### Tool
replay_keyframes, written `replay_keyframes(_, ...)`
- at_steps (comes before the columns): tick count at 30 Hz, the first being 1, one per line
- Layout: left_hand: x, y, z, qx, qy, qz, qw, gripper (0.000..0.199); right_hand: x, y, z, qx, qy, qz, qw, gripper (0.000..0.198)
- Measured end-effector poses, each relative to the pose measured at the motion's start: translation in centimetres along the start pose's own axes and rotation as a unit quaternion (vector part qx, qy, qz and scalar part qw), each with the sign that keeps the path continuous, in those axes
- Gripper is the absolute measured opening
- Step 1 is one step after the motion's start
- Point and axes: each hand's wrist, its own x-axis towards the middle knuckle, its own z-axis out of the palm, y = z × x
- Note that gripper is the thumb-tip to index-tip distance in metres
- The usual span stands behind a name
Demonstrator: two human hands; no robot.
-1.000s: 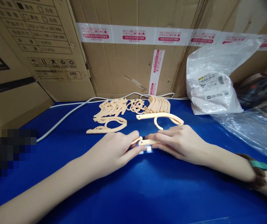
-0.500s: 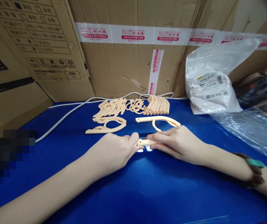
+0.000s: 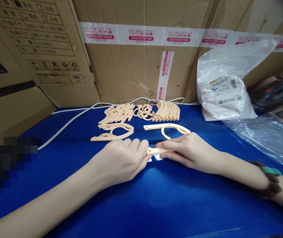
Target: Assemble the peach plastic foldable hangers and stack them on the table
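Just above the blue table, my left hand [image 3: 125, 160] is closed with its fingers curled around a cream plastic piece, of which only a sliver shows at the fingertips. Facing it, my right hand [image 3: 189, 152] pinches a cream hanger arm [image 3: 155, 151] between thumb and fingers. The arm's end with a small round hole meets the left fingertips; whether the two pieces are joined I cannot tell. Beyond my hands lie two folding hangers with hooks, one at left [image 3: 125, 135] and one at right [image 3: 156, 126], the latter partly behind my right hand.
Farther back sit a pile of hanger arms [image 3: 118, 114], several loose hooks [image 3: 143, 111] and a neat row of curved arms [image 3: 168, 110]. A white cable [image 3: 69, 127] runs behind them along cardboard boxes [image 3: 128, 66]. At right stand a white plastic bag [image 3: 223, 96] and clear film [image 3: 265, 138].
The fingers of my left hand have shifted and now show more knuckles near the joint. My right hand keeps its pinch in nearly the same place. The hangers and piles lie unchanged.
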Motion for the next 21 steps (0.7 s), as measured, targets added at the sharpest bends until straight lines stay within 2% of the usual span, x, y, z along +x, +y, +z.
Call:
replay_keyframes(12,0.05,-0.64,-0.04,-0.088,0.019,-0.015,0.996,0.021,-0.06,-0.22,0.29,-0.054,0.014,-0.005,0.998,0.034)
replay_keyframes(21,0.0,-0.69,-0.24,-0.103,0.009,-0.02,0.994,0.02,-0.19,-0.14,0.49,-0.067,0.014,-0.009,0.998,0.036)
